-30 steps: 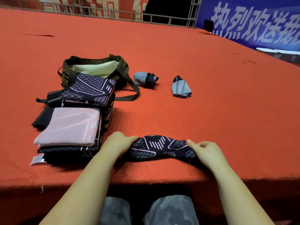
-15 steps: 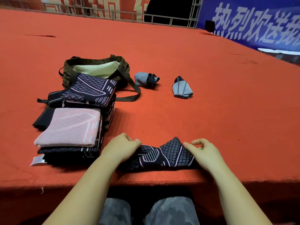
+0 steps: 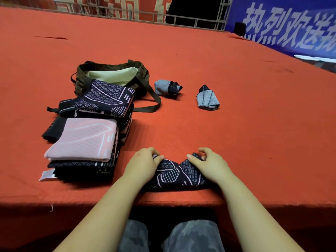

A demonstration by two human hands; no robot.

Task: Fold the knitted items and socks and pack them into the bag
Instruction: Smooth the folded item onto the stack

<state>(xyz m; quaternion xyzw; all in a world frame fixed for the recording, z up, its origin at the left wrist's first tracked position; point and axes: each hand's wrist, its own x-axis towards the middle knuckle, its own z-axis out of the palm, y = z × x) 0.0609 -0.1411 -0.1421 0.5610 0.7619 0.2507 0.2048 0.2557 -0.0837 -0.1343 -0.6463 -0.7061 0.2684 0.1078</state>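
A wide table surface covered in orange-red cloth (image 3: 218, 124) is filling most of the view, running from the near edge at six o'clock back toward twelve o'clock. Its front edge is dropping into deep shadow along the bottom. At twelve o'clock a grey metal railing (image 3: 181, 19) is running along the far edge of the cloth, with a dark opening (image 3: 194, 8) showing behind it. Toward eleven o'clock a red and cream banner (image 3: 112, 6) is hanging behind the railing. At one to two o'clock a blue banner (image 3: 291, 24) with large pale characters is slanting down along the right side. Light is falling evenly over the cloth.
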